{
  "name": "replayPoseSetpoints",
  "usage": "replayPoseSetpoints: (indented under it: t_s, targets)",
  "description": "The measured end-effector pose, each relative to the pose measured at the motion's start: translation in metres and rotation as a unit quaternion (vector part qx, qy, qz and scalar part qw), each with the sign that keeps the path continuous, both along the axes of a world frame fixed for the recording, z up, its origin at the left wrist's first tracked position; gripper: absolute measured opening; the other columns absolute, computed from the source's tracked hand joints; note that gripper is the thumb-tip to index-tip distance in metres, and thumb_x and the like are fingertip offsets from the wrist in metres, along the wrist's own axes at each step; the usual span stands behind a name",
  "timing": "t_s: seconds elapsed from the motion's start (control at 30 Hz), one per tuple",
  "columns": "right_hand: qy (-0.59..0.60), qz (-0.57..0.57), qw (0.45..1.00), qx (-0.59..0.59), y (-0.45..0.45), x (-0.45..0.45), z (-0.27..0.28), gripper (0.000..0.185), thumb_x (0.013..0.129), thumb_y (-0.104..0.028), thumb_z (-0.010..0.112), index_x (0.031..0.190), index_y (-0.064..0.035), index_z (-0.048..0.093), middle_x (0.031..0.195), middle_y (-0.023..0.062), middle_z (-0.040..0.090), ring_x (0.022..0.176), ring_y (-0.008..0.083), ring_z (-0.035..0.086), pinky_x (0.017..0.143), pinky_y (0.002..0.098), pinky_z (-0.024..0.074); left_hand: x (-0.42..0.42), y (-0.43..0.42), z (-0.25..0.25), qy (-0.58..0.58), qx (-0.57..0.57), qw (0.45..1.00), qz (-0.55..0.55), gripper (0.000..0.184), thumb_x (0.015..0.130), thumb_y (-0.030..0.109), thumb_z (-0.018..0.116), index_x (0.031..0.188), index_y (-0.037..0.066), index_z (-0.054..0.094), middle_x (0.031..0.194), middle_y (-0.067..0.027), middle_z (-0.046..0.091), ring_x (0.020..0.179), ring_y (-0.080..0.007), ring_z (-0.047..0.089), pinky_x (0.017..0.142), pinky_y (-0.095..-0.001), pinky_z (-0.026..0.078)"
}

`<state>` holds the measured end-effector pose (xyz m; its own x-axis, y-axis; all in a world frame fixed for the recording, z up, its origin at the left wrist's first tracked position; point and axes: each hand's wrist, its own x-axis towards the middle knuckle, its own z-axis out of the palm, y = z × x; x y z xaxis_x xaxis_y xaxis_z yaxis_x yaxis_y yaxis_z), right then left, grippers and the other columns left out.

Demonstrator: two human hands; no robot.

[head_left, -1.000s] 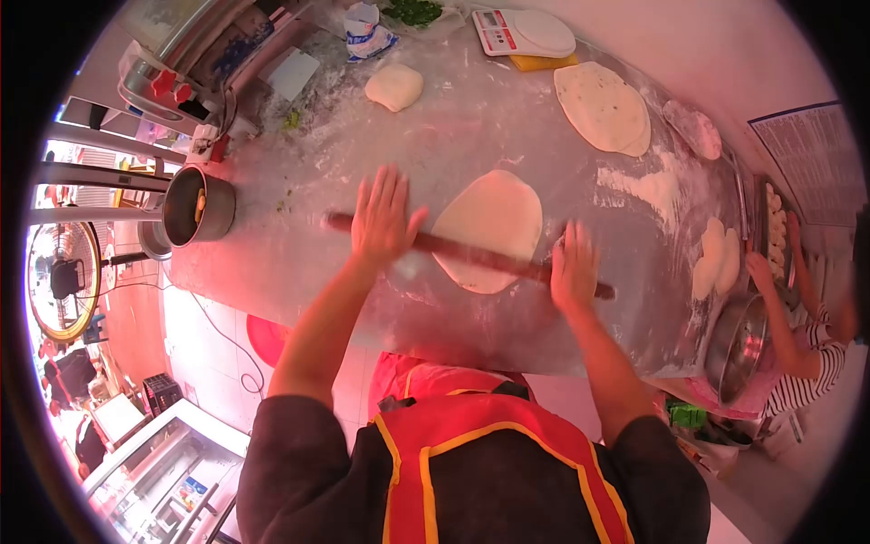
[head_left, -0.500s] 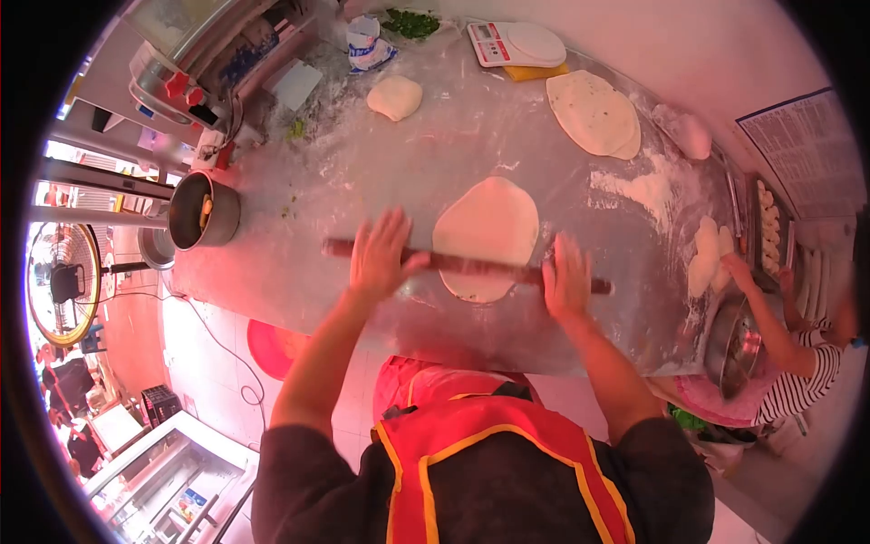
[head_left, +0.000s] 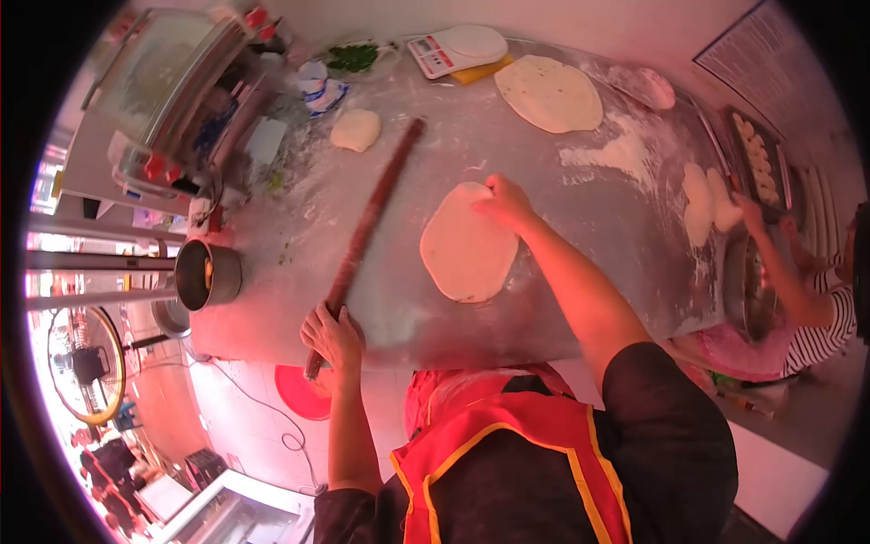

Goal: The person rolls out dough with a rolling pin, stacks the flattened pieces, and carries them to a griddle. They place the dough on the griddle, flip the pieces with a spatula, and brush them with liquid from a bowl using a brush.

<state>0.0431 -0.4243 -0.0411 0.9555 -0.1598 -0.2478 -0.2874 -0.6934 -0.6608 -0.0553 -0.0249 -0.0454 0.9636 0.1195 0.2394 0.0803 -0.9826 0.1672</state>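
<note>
My left hand (head_left: 332,335) is closed round the near end of a long dark rolling pin (head_left: 376,204), which lies slantwise on the worktop with its far end pointing away. In front of me a flat oval sheet of dough (head_left: 467,249) rests on the grey surface. My right hand (head_left: 505,203) pinches its far right edge, the fingertips partly hidden from view. Farther back, a small thick round of dough (head_left: 356,130) sits left of centre, and a larger speckled dough sheet (head_left: 549,93) lies at the back right.
At the back stand a white kitchen scale (head_left: 458,50) and chopped greens (head_left: 352,57). A metal pot (head_left: 207,274) is at the left edge. Loose flour (head_left: 616,156) covers part of the right side. Near a tray of dough pieces (head_left: 756,161), a co-worker's hand (head_left: 749,215) touches long dough pieces (head_left: 698,207).
The rolling pin has swung from lying across the dough to a slant at its left, held only by my left hand. My right hand has left the pin and gripped the dough's far edge.
</note>
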Motion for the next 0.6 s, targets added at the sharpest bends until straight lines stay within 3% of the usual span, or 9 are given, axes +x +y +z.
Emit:
replayPoseSetpoints:
  t_s: [0.1, 0.17, 0.23, 0.27, 0.37, 0.4, 0.43, 0.5, 0.6]
  targets:
    - [-0.112, 0.111, 0.978, -0.135, 0.005, -0.009, -0.006, 0.036, 0.077, -0.021, 0.071, 0.109, -0.0076, 0.059, 0.100, 0.0168, 0.061, 0.098, 0.0357, 0.060, 0.082, 0.0442, 0.0494, 0.024, -0.064, 0.042, -0.085, -0.083, 0.983, -0.142, 0.061, 0.073, 0.020, 0.077, 0.125, 0.000, 0.051, 0.125, -0.0192, 0.055, 0.121, -0.0393, 0.047, 0.104, -0.0500, 0.034]
    - [-0.122, 0.194, 0.969, -0.091, 0.014, -0.041, 0.039, 0.031, 0.077, -0.020, 0.072, 0.103, -0.0080, 0.061, 0.095, 0.0168, 0.063, 0.091, 0.0355, 0.061, 0.077, 0.0408, 0.0501, 0.046, -0.097, 0.028, 0.001, -0.260, 0.927, -0.269, 0.074, 0.070, 0.019, 0.080, 0.132, 0.000, 0.045, 0.135, -0.0198, 0.050, 0.128, -0.0396, 0.042, 0.102, -0.0467, 0.039]
    - [-0.124, 0.187, 0.975, -0.006, 0.014, -0.066, 0.078, 0.026, 0.079, -0.018, 0.071, 0.101, -0.0079, 0.062, 0.089, 0.0151, 0.064, 0.084, 0.0324, 0.063, 0.073, 0.0371, 0.0503, 0.074, -0.128, 0.022, 0.098, -0.308, 0.882, -0.342, 0.068, 0.073, 0.023, 0.079, 0.130, -0.001, 0.050, 0.130, -0.0191, 0.056, 0.122, -0.0347, 0.051, 0.096, -0.0422, 0.044]
    - [-0.122, 0.135, 0.982, 0.057, 0.007, -0.077, 0.089, 0.025, 0.080, -0.017, 0.071, 0.101, -0.0076, 0.062, 0.085, 0.0134, 0.064, 0.081, 0.0293, 0.063, 0.071, 0.0349, 0.0501, 0.087, -0.143, 0.019, 0.148, -0.328, 0.853, -0.377, 0.066, 0.074, 0.025, 0.078, 0.129, -0.002, 0.052, 0.127, -0.0187, 0.059, 0.119, -0.0323, 0.055, 0.093, -0.0399, 0.046]
    - [-0.069, -0.005, 0.977, 0.200, -0.043, -0.089, 0.130, 0.023, 0.086, -0.015, 0.068, 0.104, -0.0035, 0.061, 0.080, 0.0066, 0.066, 0.075, 0.0151, 0.063, 0.067, 0.0301, 0.0495, 0.122, -0.179, 0.066, 0.502, -0.312, 0.730, -0.342, 0.050, 0.081, 0.029, 0.072, 0.119, -0.004, 0.062, 0.110, -0.0142, 0.069, 0.100, -0.0211, 0.065, 0.088, -0.0353, 0.049]
    - [-0.104, -0.048, 0.972, 0.205, -0.066, -0.089, 0.123, 0.024, 0.086, -0.016, 0.068, 0.104, -0.0019, 0.060, 0.081, 0.0046, 0.066, 0.077, 0.0119, 0.062, 0.067, 0.0296, 0.0497, 0.125, -0.198, 0.074, 0.470, -0.341, 0.731, -0.357, 0.043, 0.087, 0.032, 0.065, 0.109, -0.005, 0.068, 0.093, -0.0100, 0.072, 0.089, -0.0148, 0.065, 0.081, -0.0331, 0.051]
    - [-0.138, -0.089, 0.964, 0.210, -0.091, -0.085, 0.114, 0.025, 0.087, -0.016, 0.068, 0.104, -0.0003, 0.060, 0.082, 0.0027, 0.065, 0.078, 0.0087, 0.060, 0.067, 0.0291, 0.0499, 0.131, -0.222, 0.077, 0.455, -0.395, 0.714, -0.357, 0.040, 0.088, 0.029, 0.066, 0.110, -0.004, 0.068, 0.096, -0.0092, 0.072, 0.090, -0.0137, 0.064, 0.081, -0.0319, 0.051]
    - [-0.150, -0.198, 0.937, 0.247, -0.140, -0.077, 0.101, 0.023, 0.086, -0.015, 0.067, 0.103, -0.0004, 0.061, 0.084, 0.0052, 0.067, 0.076, 0.0111, 0.061, 0.067, 0.0284, 0.0498, 0.144, -0.281, 0.075, 0.418, -0.485, 0.688, -0.341, 0.037, 0.089, 0.025, 0.068, 0.111, -0.004, 0.067, 0.098, -0.0087, 0.070, 0.090, -0.0134, 0.063, 0.080, -0.0312, 0.051]
    - [-0.143, -0.234, 0.959, 0.076, -0.205, -0.052, 0.042, 0.035, 0.085, -0.012, 0.063, 0.118, -0.0029, 0.056, 0.102, 0.0142, 0.067, 0.090, 0.0225, 0.065, 0.079, 0.0351, 0.0509, 0.147, -0.369, 0.021, 0.373, -0.531, 0.702, -0.293, 0.034, 0.087, 0.020, 0.069, 0.110, -0.005, 0.066, 0.094, -0.0088, 0.070, 0.087, -0.0158, 0.064, 0.079, -0.0333, 0.052]
